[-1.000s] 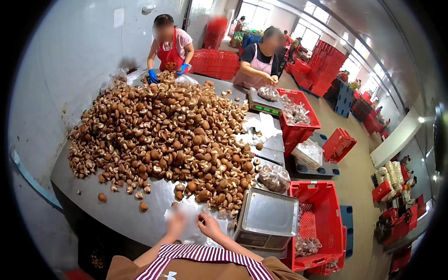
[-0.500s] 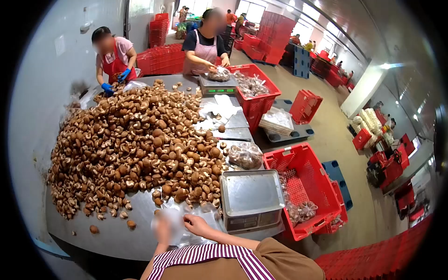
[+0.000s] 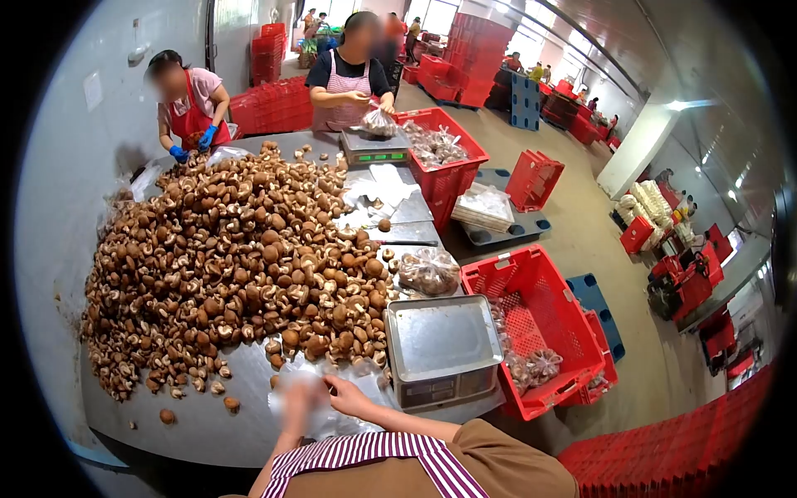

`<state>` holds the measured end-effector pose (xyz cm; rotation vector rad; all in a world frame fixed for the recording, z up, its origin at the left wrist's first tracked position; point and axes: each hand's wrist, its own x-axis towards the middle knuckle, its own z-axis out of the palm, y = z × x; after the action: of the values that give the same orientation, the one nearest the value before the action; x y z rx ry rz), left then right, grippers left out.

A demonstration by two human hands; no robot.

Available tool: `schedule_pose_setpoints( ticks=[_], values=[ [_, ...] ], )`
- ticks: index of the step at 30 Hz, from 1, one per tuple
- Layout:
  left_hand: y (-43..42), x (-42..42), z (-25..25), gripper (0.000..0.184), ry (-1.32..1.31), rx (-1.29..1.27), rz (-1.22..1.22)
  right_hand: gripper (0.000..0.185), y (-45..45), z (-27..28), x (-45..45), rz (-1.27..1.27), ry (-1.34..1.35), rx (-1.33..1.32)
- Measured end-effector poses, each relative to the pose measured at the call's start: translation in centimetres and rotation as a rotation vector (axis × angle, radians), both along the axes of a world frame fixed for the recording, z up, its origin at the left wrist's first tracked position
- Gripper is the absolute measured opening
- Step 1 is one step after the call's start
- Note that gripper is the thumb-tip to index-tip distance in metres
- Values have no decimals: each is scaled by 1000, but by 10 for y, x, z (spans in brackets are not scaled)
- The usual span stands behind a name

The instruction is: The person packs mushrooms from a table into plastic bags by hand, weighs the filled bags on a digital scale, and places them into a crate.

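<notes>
At the near edge of the metal table, my left hand (image 3: 295, 405) is at clear plastic bags (image 3: 330, 425); a blur covers its fingers, so its grip is unclear. Close beside it, my right hand (image 3: 349, 398) has its fingers closed on the edge of a plastic bag. A large heap of brown mushrooms (image 3: 224, 257) spreads just beyond both hands. To the right of my right hand stands a weighing scale (image 3: 444, 340) with a bare metal pan. Behind that scale lies a filled bag of mushrooms (image 3: 428, 271).
A red crate (image 3: 540, 324) holding bagged mushrooms stands right of the scale. Across the table, a co-worker (image 3: 344, 79) handles a bag on a second scale (image 3: 375, 148). Another person in blue gloves (image 3: 191, 108) works at the far left. Stacked red crates (image 3: 681, 440) fill the lower right.
The view has shifted slightly. The co-worker at the far scale now holds the bag upright by its top. My hands stay close together at the plastic bags.
</notes>
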<state>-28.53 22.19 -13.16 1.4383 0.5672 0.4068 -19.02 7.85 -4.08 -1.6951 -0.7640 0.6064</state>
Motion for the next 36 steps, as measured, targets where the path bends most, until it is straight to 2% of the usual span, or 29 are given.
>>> schedule_pose_setpoints(
  ticks=[1, 2, 3, 5, 7, 13, 15, 16, 18, 19, 23, 26, 28, 30, 31, 33, 36],
  values=[
    [-1, 0, -4, 29, -20, 127, -19, 23, 1, -4, -2, -1, 2, -2],
    [-2, 0, -7, 29, -41, 255, -29, 22, 3, -9, -3, 13, 165, 31],
    [-8, 1, 17, 30, -51, 188, -50, 22, 3, -11, -3, 27, 327, 65],
    [-13, 1, 54, 31, -60, 119, -69, 18, 3, -7, 3, 81, 421, 28],
    [-15, 0, 78, 32, 7, -246, -46, 15, 3, -5, 5, 134, 515, -8],
    [-22, -1, 85, 32, 0, -257, 32, 16, 4, -20, 2, 159, 545, 46],
    [-19, -5, 75, 30, -16, -243, 27, 22, 4, -32, 2, 112, 411, 43],
    [-17, -5, 73, 27, -32, -229, 23, 22, 4, -17, 0, 112, 411, 43],
    [-20, -2, 73, 25, -21, -231, 10, 31, -1, 12, -5, 66, -68, 90],
    [-22, -1, 75, 24, -8, -233, -6, 43, -5, 14, -5, 57, -111, 25],
    [-26, -1, 85, 29, 59, -359, -178, 43, -11, 5, 8, 6, -179, -149],
    [-31, -1, 85, 25, 46, -322, -114, 26, -17, -1, 14, -129, -129, -206],
    [-30, -3, 81, 22, 73, -339, -75, 24, -19, -2, 16, -171, -143, -157],
    [-29, -5, 81, 17, 94, -319, -66, 23, -23, -1, 21, -65, 193, -210],
    [-30, -5, 83, 17, 95, -317, -69, 23, -23, -2, 20, -68, 194, -208],
    [-33, -3, 85, 15, 44, -250, -110, 23, -23, -7, 17, -27, 459, -43],
    [-34, -1, 78, 16, 25, -149, -199, 23, -20, -17, 14, -3, 619, 5]
  ],
)
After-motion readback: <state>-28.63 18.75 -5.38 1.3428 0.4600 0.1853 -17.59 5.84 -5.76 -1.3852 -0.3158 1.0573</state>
